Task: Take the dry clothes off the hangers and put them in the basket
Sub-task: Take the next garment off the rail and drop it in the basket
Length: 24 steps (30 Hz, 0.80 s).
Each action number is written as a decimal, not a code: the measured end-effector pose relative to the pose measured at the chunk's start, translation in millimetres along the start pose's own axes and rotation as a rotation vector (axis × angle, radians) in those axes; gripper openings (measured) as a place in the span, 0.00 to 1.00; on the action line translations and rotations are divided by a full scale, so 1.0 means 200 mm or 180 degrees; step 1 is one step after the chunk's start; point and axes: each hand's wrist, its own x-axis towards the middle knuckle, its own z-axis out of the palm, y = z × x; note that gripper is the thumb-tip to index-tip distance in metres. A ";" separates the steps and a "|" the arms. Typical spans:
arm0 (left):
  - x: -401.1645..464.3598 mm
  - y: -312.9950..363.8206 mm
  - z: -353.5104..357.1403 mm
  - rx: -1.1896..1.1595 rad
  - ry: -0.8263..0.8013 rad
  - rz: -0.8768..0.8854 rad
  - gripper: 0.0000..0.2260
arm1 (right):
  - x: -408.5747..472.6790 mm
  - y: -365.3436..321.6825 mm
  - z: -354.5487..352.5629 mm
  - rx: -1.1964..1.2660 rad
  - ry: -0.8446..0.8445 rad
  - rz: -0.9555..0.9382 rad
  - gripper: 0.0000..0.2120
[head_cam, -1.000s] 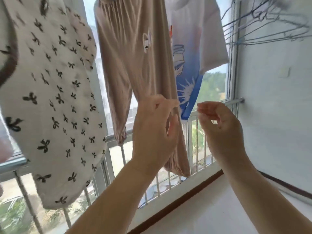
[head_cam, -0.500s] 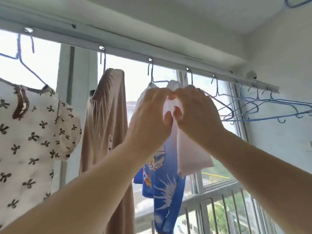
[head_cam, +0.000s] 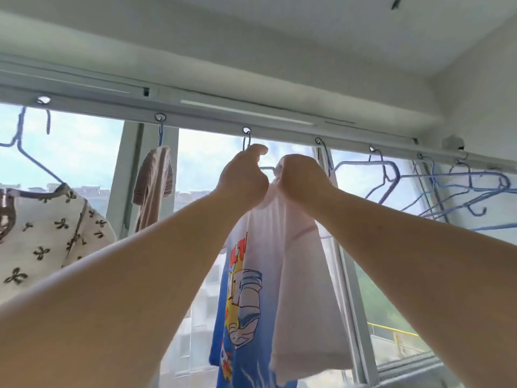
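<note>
A white and blue T-shirt (head_cam: 296,289) with a cartoon print hangs from a blue wire hanger (head_cam: 265,168) on the rail (head_cam: 251,116) above the window. My left hand (head_cam: 244,177) is raised to the hanger's hook and grips it just under the rail ring. Right beside it, my right hand (head_cam: 302,177) pinches the shirt's collar at the top. To the left hang tan trousers (head_cam: 152,186) and a cream garment with black bows (head_cam: 47,236), each on its own hanger. The basket is out of view.
Several bare blue hangers (head_cam: 436,189) crowd the rail's right end near the white wall (head_cam: 481,107). Another blue hanger hook (head_cam: 19,138) holds the bow garment at far left. Window frames and a railing lie behind the clothes.
The view has tilted up from the hanging hems to the rail. Both hands rose from waist height to the top of the T-shirt and took hold of its hanger and collar.
</note>
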 end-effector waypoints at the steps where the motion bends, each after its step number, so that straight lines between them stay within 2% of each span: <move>1: 0.02 0.01 0.02 0.0034 -0.0110 0.0044 0.26 | 0.00 0.02 0.01 0.0015 0.0123 -0.0010 0.09; 6: 0.03 0.05 0.07 0.0474 -0.0452 0.0530 0.20 | -0.06 0.13 -0.01 -0.0047 0.0538 -0.0107 0.11; 10: 0.11 0.03 0.12 0.1062 -0.0534 0.0909 0.22 | -0.12 0.21 -0.06 -0.0004 0.0633 -0.0092 0.09; 13: 0.14 0.07 0.15 0.1297 -0.0522 0.1227 0.15 | -0.17 0.23 -0.08 0.0151 0.0611 0.0069 0.10; 16: 0.16 0.10 0.15 0.1394 -0.0432 0.1485 0.08 | -0.22 0.25 -0.10 -0.0094 0.0719 0.0266 0.18; 19: 0.18 0.13 0.13 0.1370 -0.0373 0.1632 0.10 | -0.28 0.27 -0.13 -0.0373 0.0902 0.0260 0.24; 24: 0.18 0.17 0.13 0.1060 -0.0176 0.1578 0.12 | -0.39 0.30 -0.14 -0.0506 0.1266 0.0063 0.24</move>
